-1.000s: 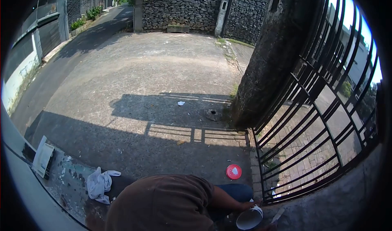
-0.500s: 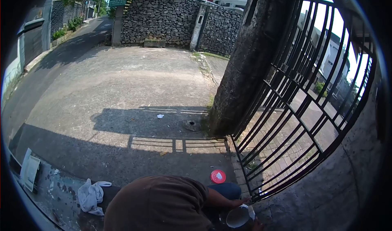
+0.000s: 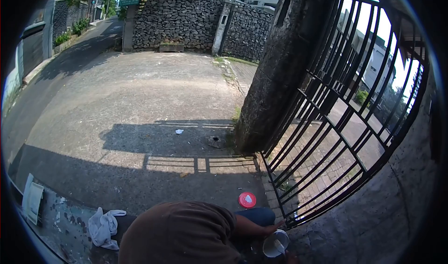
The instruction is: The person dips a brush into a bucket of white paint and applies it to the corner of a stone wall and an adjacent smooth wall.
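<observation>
At the bottom right, a white bucket (image 3: 269, 249) sits in front of my bent knee in blue jeans (image 3: 262, 215), its open mouth facing up. My left hand (image 3: 269, 229) is closed at the bucket's far rim, its forearm coming out of a brown sleeve. Low at the near side, my right hand (image 3: 292, 258) is closed around a pale flat tool (image 3: 279, 246) that reaches into the bucket. The lower part of this hand is cut off by the dark image edge. A red lid (image 3: 247, 199) with a white smear lies on the ground beyond my knee.
A black barred gate (image 3: 326, 119) and a rough wall (image 3: 354, 222) stand close on the right, beside a stone pillar (image 3: 266, 86). To the left, a white cloth (image 3: 103, 227) lies on a paint-spotted ledge (image 3: 70, 219). A small hole (image 3: 214, 139) opens in the pavement.
The tool has moved from the bucket's right rim into its mouth. The bucket's opening has turned, and my left hand has shifted slightly left. The whole view has tilted a little.
</observation>
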`<state>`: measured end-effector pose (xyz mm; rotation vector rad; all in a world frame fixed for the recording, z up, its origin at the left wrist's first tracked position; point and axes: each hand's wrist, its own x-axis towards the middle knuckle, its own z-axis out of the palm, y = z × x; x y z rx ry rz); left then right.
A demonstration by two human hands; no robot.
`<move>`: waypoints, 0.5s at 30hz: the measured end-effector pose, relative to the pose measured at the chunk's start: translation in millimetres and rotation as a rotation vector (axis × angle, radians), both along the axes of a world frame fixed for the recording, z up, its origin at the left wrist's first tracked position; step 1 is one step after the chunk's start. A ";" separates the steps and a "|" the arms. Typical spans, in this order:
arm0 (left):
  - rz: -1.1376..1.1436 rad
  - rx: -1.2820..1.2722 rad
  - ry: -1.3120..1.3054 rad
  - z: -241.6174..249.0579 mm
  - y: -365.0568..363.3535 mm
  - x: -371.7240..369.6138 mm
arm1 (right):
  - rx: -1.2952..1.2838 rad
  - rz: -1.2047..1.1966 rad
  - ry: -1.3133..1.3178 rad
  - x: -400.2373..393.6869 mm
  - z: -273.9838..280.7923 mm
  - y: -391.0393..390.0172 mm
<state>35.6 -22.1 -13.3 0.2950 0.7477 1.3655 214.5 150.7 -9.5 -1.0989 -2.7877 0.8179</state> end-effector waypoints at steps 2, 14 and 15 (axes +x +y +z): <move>-0.024 0.019 -0.042 -4.6 3.4 -1.2 | -0.018 0.035 -0.039 -4.4 -9.0 -0.5; 0.022 -0.109 0.240 -5.2 3.1 -10.1 | -0.050 0.163 -0.363 -46.7 -199.8 -20.4; 0.001 -0.103 0.273 4.0 3.9 -10.1 | -0.051 0.054 -0.345 -46.4 -175.7 -28.9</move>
